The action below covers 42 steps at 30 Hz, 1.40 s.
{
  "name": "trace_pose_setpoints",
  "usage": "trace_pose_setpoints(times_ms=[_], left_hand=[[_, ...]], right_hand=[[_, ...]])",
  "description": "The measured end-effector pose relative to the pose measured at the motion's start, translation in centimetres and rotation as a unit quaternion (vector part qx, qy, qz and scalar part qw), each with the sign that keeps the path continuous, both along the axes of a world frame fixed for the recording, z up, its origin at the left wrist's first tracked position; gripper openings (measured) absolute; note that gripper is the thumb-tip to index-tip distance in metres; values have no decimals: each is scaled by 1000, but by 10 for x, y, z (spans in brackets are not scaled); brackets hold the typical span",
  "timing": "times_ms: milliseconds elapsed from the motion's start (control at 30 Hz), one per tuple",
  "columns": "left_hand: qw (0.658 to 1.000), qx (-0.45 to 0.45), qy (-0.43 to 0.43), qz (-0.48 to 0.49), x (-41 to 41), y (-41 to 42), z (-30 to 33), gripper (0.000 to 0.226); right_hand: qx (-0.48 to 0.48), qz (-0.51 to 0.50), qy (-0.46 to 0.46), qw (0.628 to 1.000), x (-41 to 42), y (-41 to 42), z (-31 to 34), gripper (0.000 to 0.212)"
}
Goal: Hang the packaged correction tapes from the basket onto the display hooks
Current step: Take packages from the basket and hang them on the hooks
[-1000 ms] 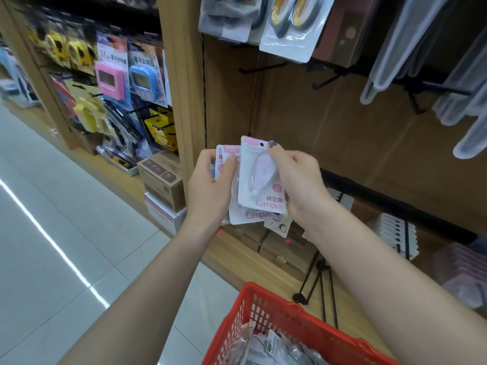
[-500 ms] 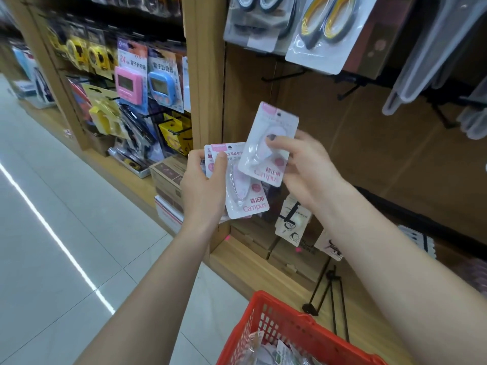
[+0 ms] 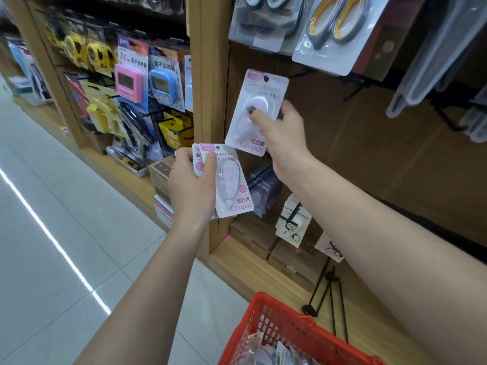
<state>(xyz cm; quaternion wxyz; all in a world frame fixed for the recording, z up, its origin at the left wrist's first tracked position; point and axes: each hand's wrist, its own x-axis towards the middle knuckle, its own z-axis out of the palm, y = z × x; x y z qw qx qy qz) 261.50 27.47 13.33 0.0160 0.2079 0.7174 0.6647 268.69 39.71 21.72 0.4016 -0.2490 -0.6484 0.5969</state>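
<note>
Head view: right hand (image 3: 279,130), arm stretched up toward the brown back panel (image 3: 355,159), pinches one correction tape pack (image 3: 257,111), long axis near upright, hang hole on top. Left hand (image 3: 191,185) grips a fanned stack of packs (image 3: 232,180) lower down, above the red basket (image 3: 279,325).

Glossy clear-plastic blister on white card correction tape pack (image 3: 257,111); red latticed plastic basket (image 3: 276,321); matt brown wooden shelf panel (image 3: 369,159); shiny pale floor tiles (image 3: 39,233).

Bright even light; floor (image 3: 52,233) glare streak; edges warped.
</note>
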Motion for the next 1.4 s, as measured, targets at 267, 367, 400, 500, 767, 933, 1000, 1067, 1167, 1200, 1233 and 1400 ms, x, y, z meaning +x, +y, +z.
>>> trace_pose_setpoints(times_ms=[267,367,400,500,767,933,1000,1067,1167,1200,1233,1400], left_hand=[[1000,-4,20,-15,8,1,7,15],[999,15,16,-45,17,5,11,9],[998,25,10,-57,20,6,12,8],[994,64,-11,-87,26,10,15,12],[986,114,-45,-113,26,12,18,23],[988,108,-57,-94,20,7,16,23],[990,105,-46,-78,19,6,16,18],[992,104,-35,-64,18,5,16,16],[993,98,-37,-62,18,6,16,19],[992,101,-43,-65,19,6,15,20],[991,104,-48,-69,19,6,16,22],[989,112,-59,-74,16,4,20,21]], right_hand=[[-83,-82,-34,993,-23,40,-5,15],[-115,-120,-61,984,-32,65,-1,18],[-119,-129,-69,982,-35,74,1,21],[-120,-117,-117,979,-34,99,0,48],[-201,-84,-141,966,-28,104,-3,63],[-222,-62,-120,966,-3,63,-19,55],[-227,14,-86,970,13,35,-24,55],[-164,109,-124,972,31,9,-30,45],[-112,170,-152,967,50,-14,-29,37],[-111,174,-145,968,52,-18,-28,34],[-108,173,-142,969,54,-20,-26,32],[-121,134,-104,978,59,-16,-20,33]])
